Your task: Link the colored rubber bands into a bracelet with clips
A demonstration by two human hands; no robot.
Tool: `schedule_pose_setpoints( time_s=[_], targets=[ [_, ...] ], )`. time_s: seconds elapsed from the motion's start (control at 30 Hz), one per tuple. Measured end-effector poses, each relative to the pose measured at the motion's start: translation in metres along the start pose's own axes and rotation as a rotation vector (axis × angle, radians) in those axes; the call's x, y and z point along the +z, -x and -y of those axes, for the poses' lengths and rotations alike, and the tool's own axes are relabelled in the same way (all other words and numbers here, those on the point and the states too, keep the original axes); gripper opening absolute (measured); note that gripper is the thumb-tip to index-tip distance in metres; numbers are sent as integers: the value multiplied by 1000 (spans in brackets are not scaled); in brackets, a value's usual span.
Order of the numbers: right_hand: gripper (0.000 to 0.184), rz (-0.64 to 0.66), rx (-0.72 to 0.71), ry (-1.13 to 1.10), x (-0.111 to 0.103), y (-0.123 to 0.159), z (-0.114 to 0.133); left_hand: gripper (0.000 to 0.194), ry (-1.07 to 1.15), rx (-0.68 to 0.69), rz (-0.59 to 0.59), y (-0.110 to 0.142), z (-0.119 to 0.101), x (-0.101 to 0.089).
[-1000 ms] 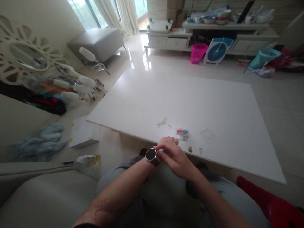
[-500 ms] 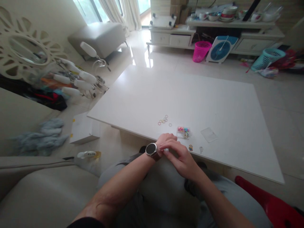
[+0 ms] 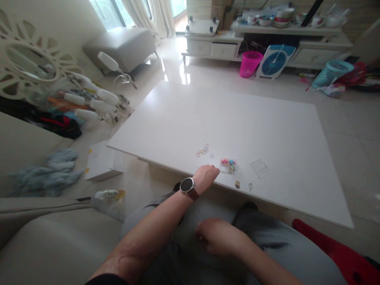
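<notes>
R hand (image 3: pixel 218 237) now sits back from the desk (image 3: pixel 255 122), apart from L hand (image 3: pixel 207 176); two-handed contact ends. Both grips appear curled; contents can't be confirmed (R blurred). Clear box (image 3: pixel 225 169) is on desk, just beyond L fingers.

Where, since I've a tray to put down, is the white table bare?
Widest: far half of the white table, beyond the small rings. Another patch lies between the clear flat piece and the table's right edge. Crowded: the near edge, where the left hand is close beside the box of colored pieces.
</notes>
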State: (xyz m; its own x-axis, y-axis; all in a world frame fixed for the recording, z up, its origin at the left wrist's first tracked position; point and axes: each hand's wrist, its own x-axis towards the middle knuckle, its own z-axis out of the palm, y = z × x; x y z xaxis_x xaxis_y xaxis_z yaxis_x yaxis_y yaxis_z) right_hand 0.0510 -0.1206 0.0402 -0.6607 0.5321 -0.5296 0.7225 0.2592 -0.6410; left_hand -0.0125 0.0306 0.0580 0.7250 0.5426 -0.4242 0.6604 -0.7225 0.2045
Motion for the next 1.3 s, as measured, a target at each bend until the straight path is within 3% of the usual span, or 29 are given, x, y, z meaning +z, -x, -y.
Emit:
schedule_pose_setpoints(
  time_s=[0.1,0.27,0.43,0.7,1.0,1.3],
  targets=[
    [25,82,143,268,33,-20,0,31,-1,8,0,0,0,0],
    [13,95,-12,282,70,-39,-2,32,15,33,-20,-2,3,5],
    [11,68,8,332,87,-41,1,30,51,21,-94,-7,13,13],
    [9,58,-2,307,93,-46,-2,28,90,-31,-128,-14,32,13],
    [13,130,16,292,81,-48,0,27,134,-2,-145,-23,31,11],
    [16,139,28,270,83,-44,0,29,136,31,-153,-26,30,20]
  ],
)
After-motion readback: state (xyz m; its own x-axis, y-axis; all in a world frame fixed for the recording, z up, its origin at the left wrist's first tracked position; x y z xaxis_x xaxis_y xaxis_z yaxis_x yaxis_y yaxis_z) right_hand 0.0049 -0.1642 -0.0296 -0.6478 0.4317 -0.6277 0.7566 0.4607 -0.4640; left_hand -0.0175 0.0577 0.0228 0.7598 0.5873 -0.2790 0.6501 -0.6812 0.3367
